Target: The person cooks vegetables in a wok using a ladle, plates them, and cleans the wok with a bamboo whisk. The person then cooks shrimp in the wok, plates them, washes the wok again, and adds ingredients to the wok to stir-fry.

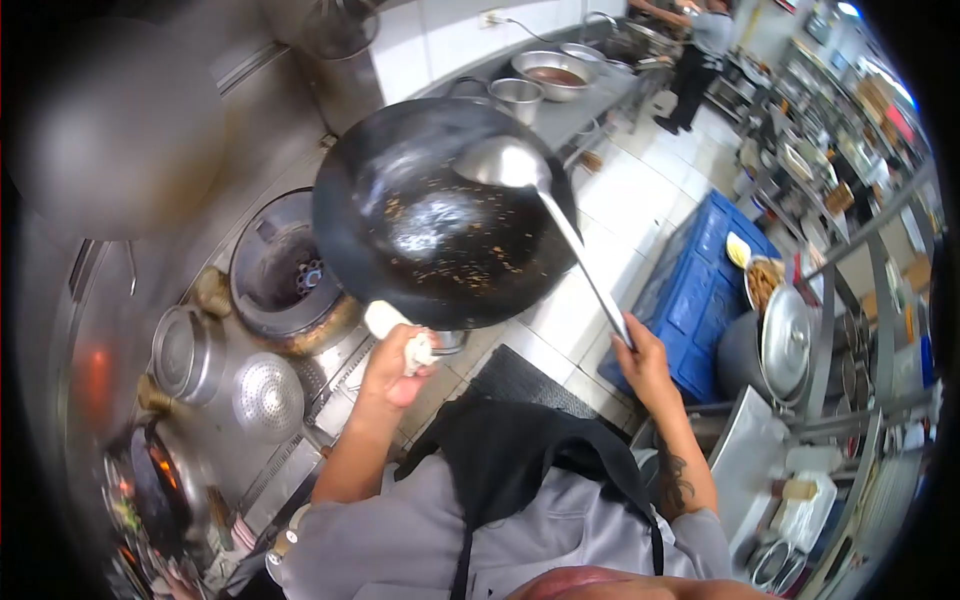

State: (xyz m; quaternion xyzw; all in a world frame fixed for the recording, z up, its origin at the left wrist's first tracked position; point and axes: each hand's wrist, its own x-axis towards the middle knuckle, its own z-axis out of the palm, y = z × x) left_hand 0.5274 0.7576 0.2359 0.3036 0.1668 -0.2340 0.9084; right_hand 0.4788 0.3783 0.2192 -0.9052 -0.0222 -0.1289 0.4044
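Note:
A large black wok [350, 190] is held up in front of me, beside the burner. Small brown bits lie scattered over its shiny inner surface. My left hand [388, 372] is closed round the wok's handle [452, 342], with a whitish cloth [386, 318] bunched in the grip. In my right hand [648, 362] is the end of a long-handled metal ladle [580, 245], fingers wrapped round it. The ladle's bowl is over the far right part of the wok; whether it touches the wok, I cannot tell.
At left, the burner [275, 265] shows a small blue flame. A perforated skimmer [268, 398] and a metal pot [185, 352] lie nearby. To the right stand a blue crate [680, 300] and a lidded pot [745, 360]. Another person [705, 55] stands at the far counter.

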